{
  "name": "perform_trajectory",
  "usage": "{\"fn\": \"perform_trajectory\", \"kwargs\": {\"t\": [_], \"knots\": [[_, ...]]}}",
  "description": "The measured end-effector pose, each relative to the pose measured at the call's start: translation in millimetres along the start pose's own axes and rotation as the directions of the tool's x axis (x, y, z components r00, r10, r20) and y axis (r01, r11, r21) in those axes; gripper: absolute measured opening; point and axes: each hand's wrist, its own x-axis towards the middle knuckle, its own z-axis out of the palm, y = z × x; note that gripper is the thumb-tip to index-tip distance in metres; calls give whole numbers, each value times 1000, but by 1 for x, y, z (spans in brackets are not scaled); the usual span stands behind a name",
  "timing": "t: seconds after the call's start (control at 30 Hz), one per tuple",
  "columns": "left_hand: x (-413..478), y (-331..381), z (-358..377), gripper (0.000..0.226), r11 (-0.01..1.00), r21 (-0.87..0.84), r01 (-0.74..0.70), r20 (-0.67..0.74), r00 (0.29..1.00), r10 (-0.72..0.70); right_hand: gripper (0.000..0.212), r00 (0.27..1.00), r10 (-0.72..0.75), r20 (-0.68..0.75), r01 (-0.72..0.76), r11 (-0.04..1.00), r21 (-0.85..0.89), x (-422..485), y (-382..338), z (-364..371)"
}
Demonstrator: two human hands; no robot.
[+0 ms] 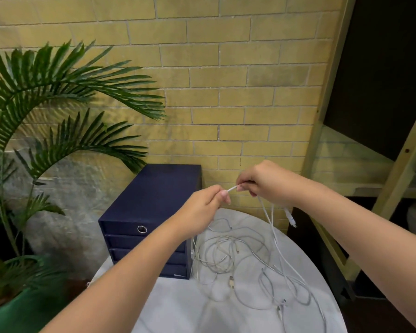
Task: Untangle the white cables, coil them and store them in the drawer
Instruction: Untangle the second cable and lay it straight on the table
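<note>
Worktop [178, 308]: round, white, faintly veined. Drawer unit [151, 200]: dark blue, four drawers stacked, standing on the far left part of the worktop; a metal ring pull [142, 229] shows on the top drawer. White cables [226, 255]: a loose tangle of overlapping loops just right of the unit, spreading toward the right rim, with some strands lifted clear of the surface. A USB plug [231, 282] lies at the tangle's near side.

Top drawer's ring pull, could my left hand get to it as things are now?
Probably yes: the ring pull sits uncovered on the drawer front, near the left hand. That hand pinches a white cable, though, so it would need to let go first.
</note>
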Motion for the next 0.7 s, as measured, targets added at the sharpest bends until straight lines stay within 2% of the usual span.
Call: {"fn": "perform_trajectory", "kwargs": {"t": [0.1,0.17,0.3,0.5,0.7], "knots": [[-2,-17,1,33,998,54,12,-79,997,-7,21,998,-9,-59,4,997,-78,0,1,-12],[-11,-36,-2,34,993,107,44,-109,993,-33,20,996,14,-88,-21,997,-70,-4,11,-21],[-21,-51,-2,37,978,193,82,-148,988,-54,17,999,9,-40,-10,999,-31,-11,14,-18],[-31,-51,-1,42,958,287,-22,-145,987,66,18,999,24,-33,-23,1000,12,-10,15,-16],[-25,-50,-1,60,922,368,118,-311,950,2,18,1000,-11,-17,12,998,69,-13,11,-2]]}}
